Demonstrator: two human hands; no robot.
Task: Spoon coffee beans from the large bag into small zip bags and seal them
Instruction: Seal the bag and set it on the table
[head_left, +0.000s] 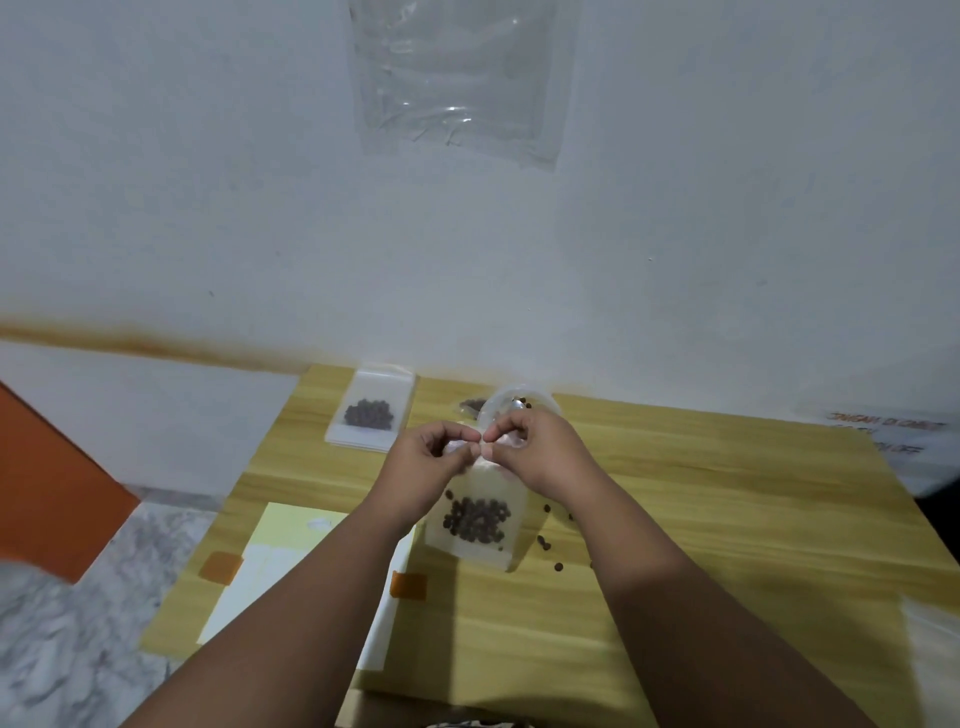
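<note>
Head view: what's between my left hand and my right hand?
The top edge of the small zip bag; the left hand and the right hand both pinch it, fingertips almost touching. The head view shows this.

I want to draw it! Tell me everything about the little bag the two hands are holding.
The small zip bag is thin, see-through plastic with a cluster of dark coffee beans low inside. It is held upright over the wooden table. The left hand and right hand pinch its top edge side by side.
</note>
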